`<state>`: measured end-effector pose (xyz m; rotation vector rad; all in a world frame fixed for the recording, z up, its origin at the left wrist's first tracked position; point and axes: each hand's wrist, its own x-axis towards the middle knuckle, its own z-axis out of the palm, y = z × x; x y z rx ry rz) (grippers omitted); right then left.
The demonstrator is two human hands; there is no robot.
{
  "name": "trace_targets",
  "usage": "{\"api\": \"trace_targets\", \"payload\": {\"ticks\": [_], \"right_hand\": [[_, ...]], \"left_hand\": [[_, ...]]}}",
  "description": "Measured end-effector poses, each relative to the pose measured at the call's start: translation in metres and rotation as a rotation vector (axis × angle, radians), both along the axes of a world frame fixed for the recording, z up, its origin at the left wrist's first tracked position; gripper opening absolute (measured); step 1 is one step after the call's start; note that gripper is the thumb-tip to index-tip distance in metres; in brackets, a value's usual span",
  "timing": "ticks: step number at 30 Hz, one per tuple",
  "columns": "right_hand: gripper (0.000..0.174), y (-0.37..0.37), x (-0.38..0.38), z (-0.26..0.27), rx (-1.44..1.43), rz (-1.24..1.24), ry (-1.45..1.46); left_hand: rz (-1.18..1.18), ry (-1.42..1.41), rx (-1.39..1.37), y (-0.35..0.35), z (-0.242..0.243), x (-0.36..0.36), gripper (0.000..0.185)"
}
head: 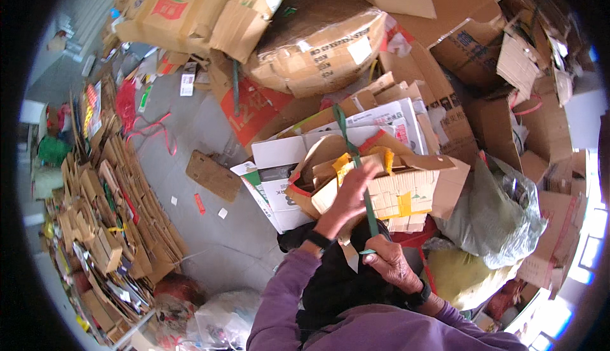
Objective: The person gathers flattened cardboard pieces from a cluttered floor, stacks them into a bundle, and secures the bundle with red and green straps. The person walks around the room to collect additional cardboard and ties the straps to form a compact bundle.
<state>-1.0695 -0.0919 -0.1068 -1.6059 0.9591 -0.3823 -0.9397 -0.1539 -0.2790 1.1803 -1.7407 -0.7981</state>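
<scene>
A green plastic strap (370,210) runs over a bundle of flattened cardboard boxes (402,189) in front of me. My right hand (390,261) grips the strap's near end, close to my lap, and a short tail pokes out by the thumb. Over the bundle, my left hand (350,196) is spread beside the strap, thumb and fingers apart; whether it touches the strap I cannot tell. White printed cartons (281,155) and brown pieces are stacked together in the bundle. The strap's far end passes out of sight behind the cartons.
Large cardboard boxes (317,50) lie beyond the bundle. To the left stands a long row of flattened cardboard (138,208). A brown board (214,174) and pink twine (162,134) lie on the grey floor. A translucent plastic sack (495,212) sits at the right.
</scene>
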Motion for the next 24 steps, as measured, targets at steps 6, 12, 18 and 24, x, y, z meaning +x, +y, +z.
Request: {"api": "trace_targets", "payload": {"ticks": [6, 12, 18, 24], "right_hand": [[0.040, -0.056, 0.007, 0.007, 0.064, -0.099, -0.280], [0.035, -0.121, 0.038, -0.043, -0.379, 0.072, -0.082], [0.025, -0.129, 0.032, -0.083, -0.278, 0.135, -0.046], [0.046, -0.152, 0.046, -0.090, 0.274, -0.322, -0.335]], "left_hand": [[0.125, 0.100, 0.188, -0.027, -0.006, -0.022, 0.026], [0.231, 0.684, 0.367, -0.026, -0.012, -0.017, 0.025], [0.147, 0.861, 0.079, -0.031, -0.009, -0.014, 0.031], [0.438, 0.604, 0.276, -0.016, -0.004, 0.008, 0.039]]}}
